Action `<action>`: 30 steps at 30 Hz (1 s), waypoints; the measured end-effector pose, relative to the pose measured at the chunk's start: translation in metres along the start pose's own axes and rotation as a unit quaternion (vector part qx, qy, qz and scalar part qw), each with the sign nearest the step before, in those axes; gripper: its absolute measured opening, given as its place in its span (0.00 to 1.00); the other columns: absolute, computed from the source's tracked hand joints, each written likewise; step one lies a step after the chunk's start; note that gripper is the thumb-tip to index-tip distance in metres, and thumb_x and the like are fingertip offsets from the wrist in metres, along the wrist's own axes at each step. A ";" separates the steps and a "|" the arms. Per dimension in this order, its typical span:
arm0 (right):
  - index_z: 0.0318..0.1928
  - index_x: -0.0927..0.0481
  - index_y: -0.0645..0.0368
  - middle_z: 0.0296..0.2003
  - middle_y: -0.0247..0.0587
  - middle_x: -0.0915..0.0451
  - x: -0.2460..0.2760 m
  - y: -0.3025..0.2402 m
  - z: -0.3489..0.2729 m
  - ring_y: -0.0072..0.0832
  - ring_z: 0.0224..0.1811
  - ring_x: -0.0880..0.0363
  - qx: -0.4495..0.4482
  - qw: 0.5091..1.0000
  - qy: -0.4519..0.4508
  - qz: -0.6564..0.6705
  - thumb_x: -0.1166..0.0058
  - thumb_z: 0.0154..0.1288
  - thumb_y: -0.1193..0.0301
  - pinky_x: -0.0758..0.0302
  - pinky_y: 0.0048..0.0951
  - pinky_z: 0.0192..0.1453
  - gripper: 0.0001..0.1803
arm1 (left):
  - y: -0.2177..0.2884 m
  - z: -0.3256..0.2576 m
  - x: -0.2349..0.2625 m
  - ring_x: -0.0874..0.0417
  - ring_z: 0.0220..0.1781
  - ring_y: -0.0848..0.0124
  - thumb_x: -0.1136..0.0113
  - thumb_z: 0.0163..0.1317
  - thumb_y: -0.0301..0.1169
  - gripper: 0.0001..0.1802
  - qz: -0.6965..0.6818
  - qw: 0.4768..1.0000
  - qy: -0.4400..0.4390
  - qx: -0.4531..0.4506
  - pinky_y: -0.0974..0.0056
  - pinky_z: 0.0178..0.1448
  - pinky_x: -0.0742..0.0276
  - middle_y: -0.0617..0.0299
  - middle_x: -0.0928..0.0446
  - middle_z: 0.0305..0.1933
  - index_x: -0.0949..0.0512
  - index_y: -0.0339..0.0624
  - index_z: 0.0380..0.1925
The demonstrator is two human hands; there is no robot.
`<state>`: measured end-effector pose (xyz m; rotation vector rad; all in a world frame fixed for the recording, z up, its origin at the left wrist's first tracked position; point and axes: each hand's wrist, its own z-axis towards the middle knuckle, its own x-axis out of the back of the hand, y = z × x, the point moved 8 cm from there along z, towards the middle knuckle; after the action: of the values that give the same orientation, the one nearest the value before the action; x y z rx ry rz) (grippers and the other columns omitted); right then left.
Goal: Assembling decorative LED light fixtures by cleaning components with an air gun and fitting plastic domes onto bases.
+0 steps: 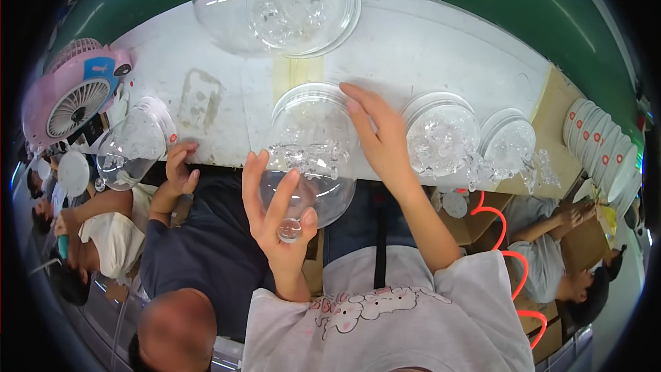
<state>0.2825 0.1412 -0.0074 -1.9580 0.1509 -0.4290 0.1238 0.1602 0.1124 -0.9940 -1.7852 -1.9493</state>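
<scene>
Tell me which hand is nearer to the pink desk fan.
Left. The left hand grips the knob end of a clear plastic dome, on the side toward the pink desk fan. The right hand rests on the dome's far side, farther away.

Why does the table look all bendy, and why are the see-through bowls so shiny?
In the head view, the fisheye lens curves the white table edge and darkens the corners. Light glints off the clear dome that the left hand and right hand hold, so its outline is hard to follow. The pink fan near the rim looks stretched.
</scene>
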 end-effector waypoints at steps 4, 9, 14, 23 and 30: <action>0.45 0.25 0.58 0.45 0.47 0.27 -0.004 0.003 -0.021 0.37 0.49 0.30 0.028 0.995 0.058 0.072 0.55 0.62 0.67 0.36 0.29 0.53 0.13 | -0.001 0.000 0.000 0.36 0.58 0.47 0.45 0.52 0.42 0.20 -0.008 0.999 0.031 -0.019 0.49 0.58 0.39 0.45 0.35 0.54 0.23 0.42 0.41; 0.42 0.23 0.57 0.40 0.41 0.27 -0.003 0.021 -0.010 0.29 0.41 0.28 0.001 0.995 0.063 0.080 0.54 0.62 0.69 0.33 0.25 0.44 0.11 | -0.004 -0.002 -0.003 0.34 0.56 0.46 0.51 0.54 0.46 0.23 0.007 0.996 0.066 -0.068 0.49 0.57 0.39 0.42 0.34 0.53 0.24 0.39 0.40; 0.38 0.22 0.56 0.34 0.37 0.27 -0.005 0.025 0.000 0.23 0.31 0.28 0.011 0.997 0.078 0.017 0.52 0.60 0.71 0.33 0.21 0.32 0.07 | -0.006 -0.003 -0.003 0.33 0.55 0.45 0.53 0.55 0.45 0.23 0.006 0.994 0.081 -0.077 0.49 0.56 0.37 0.42 0.34 0.53 0.24 0.39 0.41; 0.31 0.24 0.57 0.30 0.39 0.27 0.000 0.009 -0.001 0.35 0.30 0.27 0.069 0.968 0.162 -0.179 0.53 0.59 0.72 0.31 0.30 0.31 0.05 | 0.007 0.006 -0.006 0.32 0.53 0.46 0.52 0.52 0.39 0.19 0.047 0.985 0.080 -0.143 0.51 0.53 0.36 0.43 0.31 0.51 0.24 0.39 0.40; 0.35 0.25 0.59 0.33 0.41 0.26 0.005 0.025 -0.007 0.36 0.35 0.26 0.047 0.987 0.129 -0.081 0.57 0.62 0.71 0.31 0.30 0.37 0.08 | 0.004 0.003 -0.007 0.32 0.54 0.49 0.51 0.53 0.40 0.20 0.014 0.986 0.096 -0.132 0.54 0.55 0.36 0.46 0.31 0.51 0.24 0.38 0.41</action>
<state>0.2870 0.1233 -0.0266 -1.8232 0.1330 -0.7835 0.1321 0.1611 0.1104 -0.8693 -1.4290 -2.2210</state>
